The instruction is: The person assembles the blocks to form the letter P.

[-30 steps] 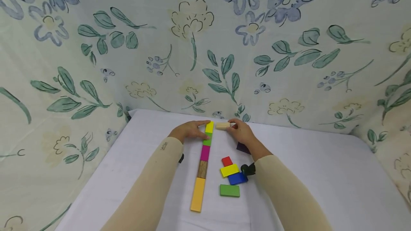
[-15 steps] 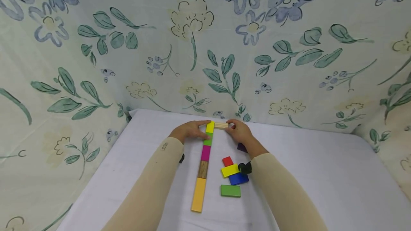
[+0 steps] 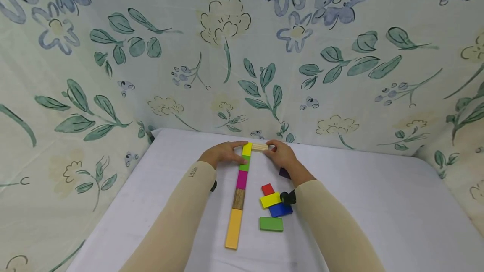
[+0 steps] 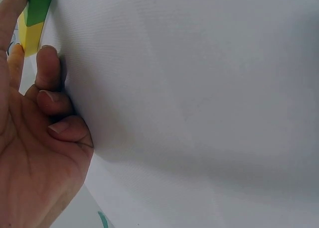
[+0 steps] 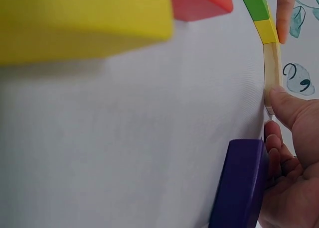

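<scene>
A row of end-to-end blocks runs away from me in the head view: a light orange block (image 3: 234, 228), a brown wood-grain block (image 3: 239, 199), a magenta block (image 3: 242, 179), a green block (image 3: 244, 166) and a yellow block (image 3: 247, 149) farthest off. My left hand (image 3: 224, 153) is at its far left, thumb on the green block, straight index finger at the yellow block's end. At the yellow block's right side, a plain wooden block (image 3: 259, 147) lies crosswise, its end meeting it. My right hand (image 3: 282, 155) pinches the wooden block's right end between thumb and fingers.
A dark purple block (image 5: 239, 183) lies just under my right hand. Nearer me are a red block (image 3: 267, 189), a second yellow block (image 3: 270, 200), a blue block (image 3: 281, 210) and a second green block (image 3: 271, 224). A flowered cloth (image 3: 227, 95) hangs behind the white-covered table (image 3: 378, 205).
My right hand has moved left with the wooden block, closing the gap to the far yellow block. Over the last half second both hands have stayed still.
</scene>
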A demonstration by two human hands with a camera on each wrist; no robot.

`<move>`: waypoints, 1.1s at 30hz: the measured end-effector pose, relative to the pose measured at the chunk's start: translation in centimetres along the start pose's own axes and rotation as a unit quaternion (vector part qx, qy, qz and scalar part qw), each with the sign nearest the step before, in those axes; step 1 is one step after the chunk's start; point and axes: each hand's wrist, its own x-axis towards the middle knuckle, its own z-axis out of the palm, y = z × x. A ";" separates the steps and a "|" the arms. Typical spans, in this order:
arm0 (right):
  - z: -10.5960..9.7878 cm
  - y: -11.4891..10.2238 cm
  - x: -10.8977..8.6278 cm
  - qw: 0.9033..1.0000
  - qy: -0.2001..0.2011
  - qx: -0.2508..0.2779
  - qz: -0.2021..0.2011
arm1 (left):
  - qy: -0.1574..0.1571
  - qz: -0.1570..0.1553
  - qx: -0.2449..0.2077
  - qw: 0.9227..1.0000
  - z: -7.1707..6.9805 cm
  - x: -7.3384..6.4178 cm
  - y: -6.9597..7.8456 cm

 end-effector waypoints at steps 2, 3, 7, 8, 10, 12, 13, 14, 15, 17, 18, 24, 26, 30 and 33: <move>0.0 0.0 0.0 1.000 -0.001 0.001 0.001 | 0.000 0.000 0.000 1.000 0.0 0.0 0.0; 0.0 0.0 0.0 1.000 -0.002 0.002 0.002 | 0.000 0.000 -0.002 1.000 0.0 0.1 -0.1; 0.0 0.1 0.0 1.000 -0.001 0.009 0.002 | 0.001 -0.002 -0.008 1.000 0.0 0.4 -0.2; 0.0 0.1 0.0 1.000 -0.001 0.012 0.003 | 0.000 -0.001 -0.010 1.000 0.1 0.4 -0.2; 0.0 0.2 -0.1 1.000 0.001 0.018 0.005 | -0.001 0.000 -0.010 1.000 0.1 0.6 -0.2; 0.0 0.3 -0.1 1.000 0.001 0.029 0.009 | -0.002 0.001 -0.011 1.000 0.1 0.7 -0.2; 0.0 0.4 -0.2 0.999 0.000 0.034 0.011 | -0.002 0.002 -0.011 1.000 0.2 0.7 -0.2; -0.1 0.5 -0.2 0.999 -0.002 0.039 0.013 | -0.002 0.002 -0.011 1.000 0.2 0.7 -0.2; -0.1 0.5 -0.3 0.999 -0.002 0.044 0.013 | -0.002 0.001 -0.013 1.000 0.2 0.7 -0.2; -0.4 0.7 -0.4 0.998 -0.005 0.058 0.013 | -0.001 -0.001 -0.016 1.000 0.3 0.6 -0.2; -0.6 0.7 -0.5 0.998 -0.005 0.066 0.016 | -0.001 -0.002 -0.017 1.000 0.3 0.6 -0.2; -1.7 1.7 -1.0 0.995 -0.008 0.098 0.031 | 0.001 -0.007 -0.022 1.000 0.5 0.5 -0.2; -2.1 2.2 -1.2 0.994 -0.008 0.101 0.028 | 0.004 -0.008 -0.025 1.000 0.5 0.5 -0.1; -3.0 3.0 -2.1 0.995 -0.004 0.098 0.018 | 0.011 -0.010 -0.026 1.000 0.5 0.2 -0.1; -3.6 3.5 -2.8 0.997 -0.003 0.081 0.012 | 0.013 -0.010 -0.023 1.000 0.4 0.0 -0.1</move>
